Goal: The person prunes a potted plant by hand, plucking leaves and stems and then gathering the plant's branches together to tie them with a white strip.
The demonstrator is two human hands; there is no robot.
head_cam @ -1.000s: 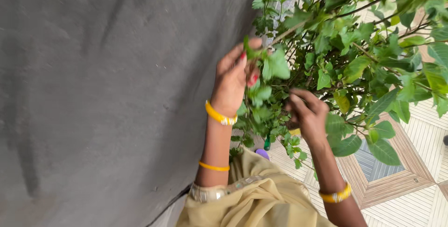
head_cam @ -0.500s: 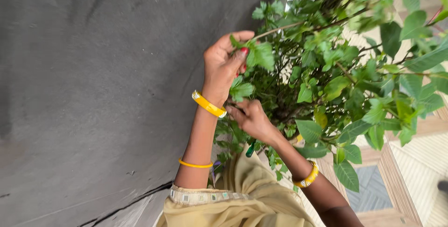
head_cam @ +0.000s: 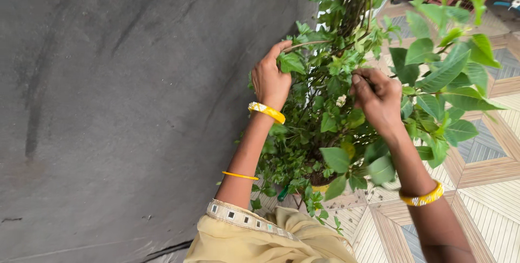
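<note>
Both hands up in the bush [head_cam: 346,63], beside the grey wall [head_cam: 119,106]: left hand [head_cam: 271,79] pinching a leafy twig [head_cam: 304,45], right hand [head_cam: 379,98] closed on an inner stem [head_cam: 362,73]. Yellow bangles on both wrists.

Matt grey wall [head_cam: 135,106]; glossy leaves [head_cam: 449,68]

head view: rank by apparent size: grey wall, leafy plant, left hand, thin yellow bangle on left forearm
1. grey wall, fills the left half.
2. leafy plant.
3. left hand, though it is nearer the camera than the wall.
4. thin yellow bangle, clearly smallest.
</note>
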